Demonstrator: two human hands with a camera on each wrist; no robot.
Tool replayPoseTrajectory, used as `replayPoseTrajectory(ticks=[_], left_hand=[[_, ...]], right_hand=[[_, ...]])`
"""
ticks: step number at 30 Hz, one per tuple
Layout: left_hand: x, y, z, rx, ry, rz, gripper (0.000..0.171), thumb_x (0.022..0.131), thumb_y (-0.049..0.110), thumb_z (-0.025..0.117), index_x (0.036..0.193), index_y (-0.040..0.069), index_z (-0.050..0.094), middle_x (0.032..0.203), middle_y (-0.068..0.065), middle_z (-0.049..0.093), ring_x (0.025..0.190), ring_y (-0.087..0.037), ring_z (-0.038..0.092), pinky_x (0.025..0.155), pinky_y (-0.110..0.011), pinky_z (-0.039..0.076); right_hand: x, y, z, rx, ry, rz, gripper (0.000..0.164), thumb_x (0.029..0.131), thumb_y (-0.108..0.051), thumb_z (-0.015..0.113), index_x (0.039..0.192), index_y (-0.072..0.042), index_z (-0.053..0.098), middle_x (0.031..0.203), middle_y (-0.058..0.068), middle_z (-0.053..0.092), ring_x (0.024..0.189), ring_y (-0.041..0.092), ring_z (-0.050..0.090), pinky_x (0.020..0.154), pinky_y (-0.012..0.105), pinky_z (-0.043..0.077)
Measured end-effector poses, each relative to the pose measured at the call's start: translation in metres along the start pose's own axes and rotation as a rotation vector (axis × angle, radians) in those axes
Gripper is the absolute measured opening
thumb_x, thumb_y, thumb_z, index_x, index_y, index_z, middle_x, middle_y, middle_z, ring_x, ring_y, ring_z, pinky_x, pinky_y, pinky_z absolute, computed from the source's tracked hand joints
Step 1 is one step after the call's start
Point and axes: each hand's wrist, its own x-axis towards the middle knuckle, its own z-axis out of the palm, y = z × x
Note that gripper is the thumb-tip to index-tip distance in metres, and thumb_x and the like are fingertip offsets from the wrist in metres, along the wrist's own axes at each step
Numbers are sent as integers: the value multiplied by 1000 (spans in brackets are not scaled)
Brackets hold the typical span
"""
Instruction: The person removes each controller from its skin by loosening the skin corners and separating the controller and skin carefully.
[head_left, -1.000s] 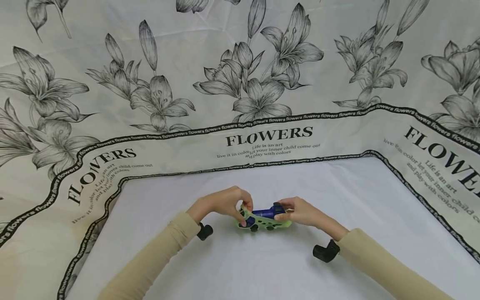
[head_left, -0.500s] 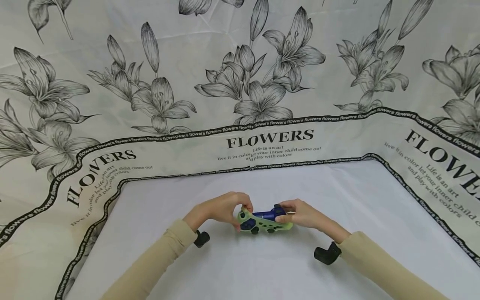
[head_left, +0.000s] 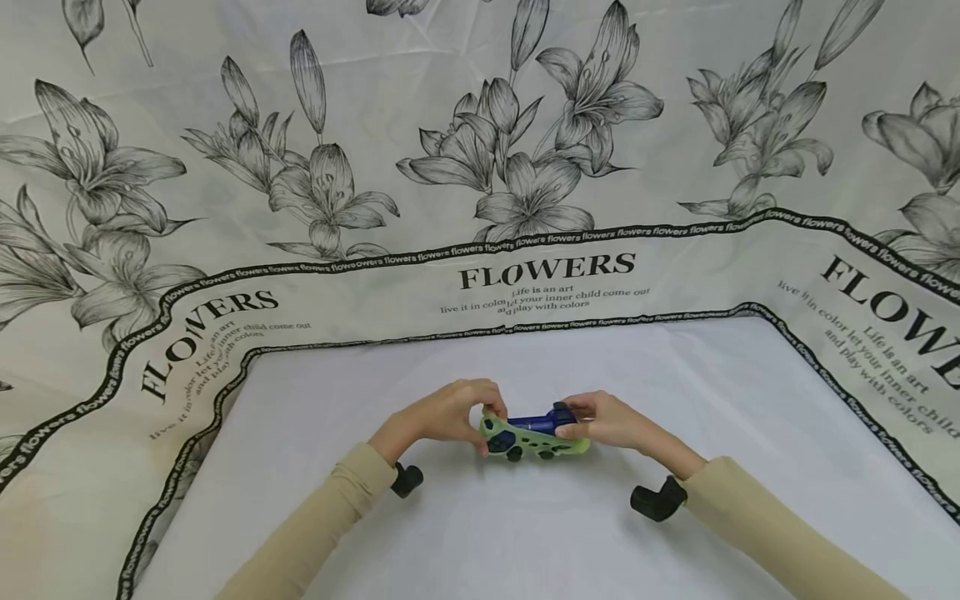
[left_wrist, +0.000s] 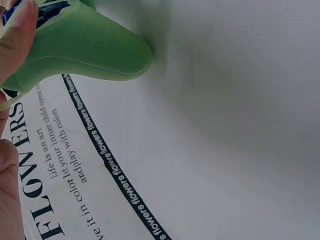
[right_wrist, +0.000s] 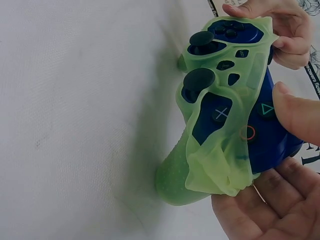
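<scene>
A blue game controller (head_left: 534,424) sits partly inside a pale green, stretchy cover (head_left: 573,447), low over the white cloth. My left hand (head_left: 450,408) pinches its left end with thumb and fingers. The right hand (head_left: 611,421) grips the other end. In the right wrist view the cover (right_wrist: 172,177) frames the D-pad and both black sticks, but lies bunched below the cross and circle buttons. There the controller (right_wrist: 267,145) is bare around its triangle button, with my right thumb (right_wrist: 300,112) beside it. One covered handle (left_wrist: 95,47) fills the top left of the left wrist view.
The white table cloth (head_left: 480,533) spreads below both hands. A fabric backdrop (head_left: 360,300) with flower drawings and lettering rises behind and at the sides. Black wrist mounts (head_left: 658,500) hang under both forearms, close to the cloth.
My left thumb has slid off the D-pad area to the controller's outer left edge, uncovering the D-pad in the head view. The right hand keeps its grip; the view has shifted slightly.
</scene>
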Motion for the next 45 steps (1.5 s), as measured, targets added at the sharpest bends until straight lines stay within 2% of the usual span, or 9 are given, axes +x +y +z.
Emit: replayPoseTrajectory(ticks=[8, 16, 23, 28, 37, 41, 45], left_hand=[[-2, -1, 1, 2, 45, 18, 44, 65, 15, 88, 102, 8, 66, 97, -1, 63, 87, -9, 52, 82, -35, 52], [-2, 1, 4, 51, 57, -44, 45, 66, 18, 87, 105, 8, 67, 96, -1, 63, 86, -9, 52, 81, -34, 52], [2, 4, 1, 144, 40, -92, 49, 64, 23, 88, 105, 9, 64, 98, 0, 65, 86, -9, 54, 81, -23, 51], [0, 3, 0, 217, 54, -81, 46, 60, 28, 87, 95, 10, 63, 86, 3, 61, 77, -7, 50, 70, -17, 45], [-5, 3, 3, 194, 98, -113, 42, 59, 30, 85, 87, 11, 61, 78, 5, 60, 72, -4, 48, 66, -16, 44], [-7, 5, 4, 171, 106, -143, 38, 61, 29, 84, 83, 11, 59, 75, 6, 57, 71, -10, 51, 64, -16, 42], [-9, 7, 6, 156, 145, -169, 35, 62, 27, 84, 81, 10, 59, 74, 5, 57, 71, -15, 55, 64, -16, 43]], right_hand=[[0, -1, -4, -10, 0, 15, 68, 88, -32, 69, 132, 14, 47, 123, 27, 62, 117, 40, 58, 98, 54, 46], [1, 2, -5, -3, 6, 36, 71, 88, -35, 68, 134, 14, 44, 128, 30, 57, 122, 43, 54, 101, 54, 44], [1, 1, -6, 0, -3, 19, 69, 90, -34, 66, 134, 13, 45, 127, 28, 58, 121, 42, 55, 101, 55, 44], [1, -1, -3, 7, -13, 7, 67, 90, -33, 66, 134, 13, 45, 127, 28, 59, 122, 42, 54, 101, 55, 43], [2, -2, -1, 6, -18, 10, 67, 90, -33, 66, 134, 13, 45, 128, 28, 58, 122, 43, 53, 102, 56, 42], [2, -2, -1, 13, -20, 18, 67, 90, -33, 65, 134, 13, 45, 129, 28, 57, 123, 43, 53, 102, 56, 42], [3, -1, -2, 16, -19, 34, 69, 91, -34, 64, 136, 14, 43, 131, 30, 55, 124, 44, 51, 102, 56, 42]])
